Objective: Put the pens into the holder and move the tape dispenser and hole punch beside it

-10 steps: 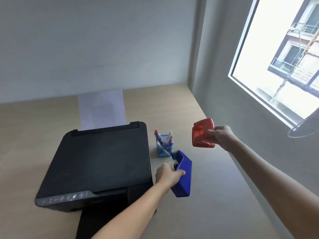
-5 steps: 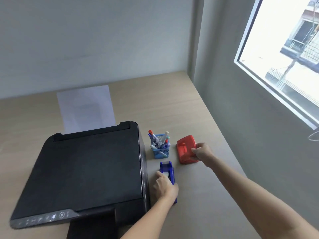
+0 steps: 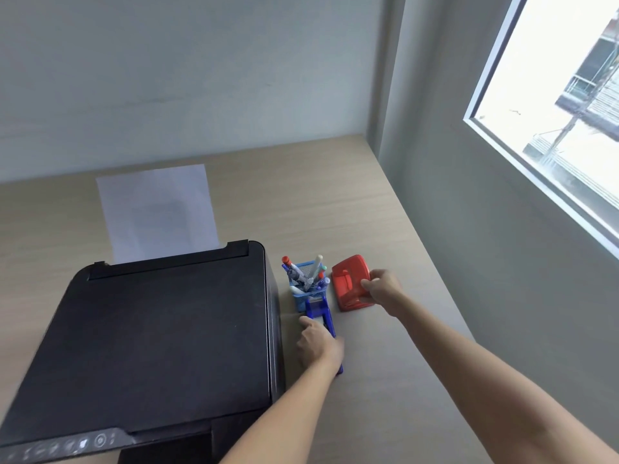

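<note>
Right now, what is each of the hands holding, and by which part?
The left hand grips the blue tape dispenser around its middle; the right hand holds the red hole punch by its right edge.

Desk (image 3: 351,202): pale wood-grain laminate, matt. Printer (image 3: 160,336): black plastic, smooth, matt lid with faint sheen. Sheet (image 3: 157,212) in its rear tray: plain white paper. Holder (image 3: 310,294): blue wire mesh. Hole punch (image 3: 350,283): red, glossy, smooth. Tape dispenser (image 3: 318,311): translucent blue plastic, glossy. Pens (image 3: 306,274): smooth plastic barrels. Wall (image 3: 187,72): matt paint.
</note>
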